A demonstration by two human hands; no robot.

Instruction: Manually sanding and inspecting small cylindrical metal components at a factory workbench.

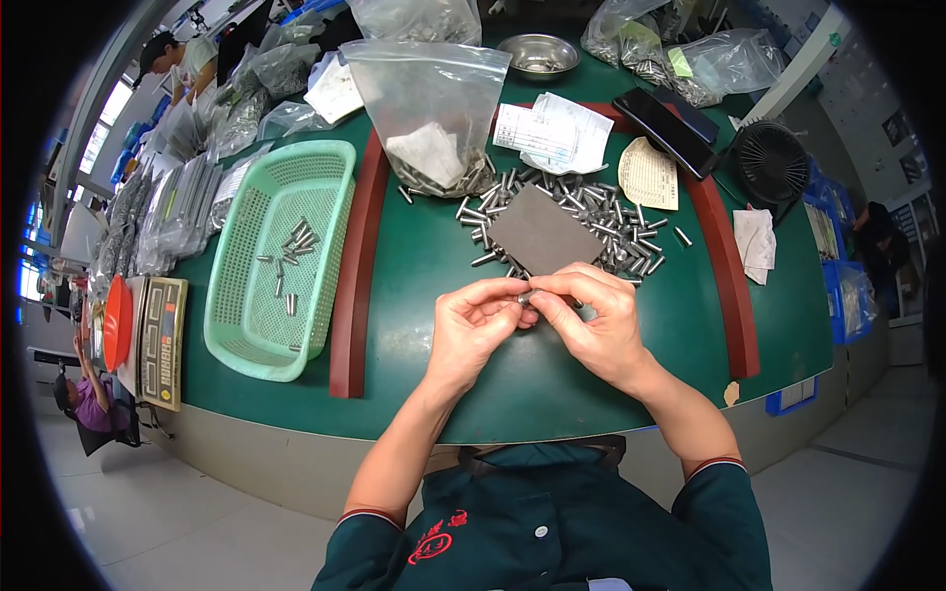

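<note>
Close in front of me, my left hand (465,333) and my right hand (606,330) meet over the table. Their thumbs and forefingers pinch a small metal pin (525,297), mostly covered by the fingertips. Just beyond the hands lies a flat grey-brown rectangular plate (544,231). Around and partly under it spreads a heap of shiny metal pins (631,236). To the left, a pale green perforated basket (219,295) holds several similar pins (300,236) on its floor.
Dark red bars (360,295) frame the green table (434,384). Behind the heap are a clear bag of parts (429,108), papers (552,133), a phone (665,133) and a steel bowl (540,56). A black fan (771,163) stands right, a scale (163,340) left. Two people sit farther left.
</note>
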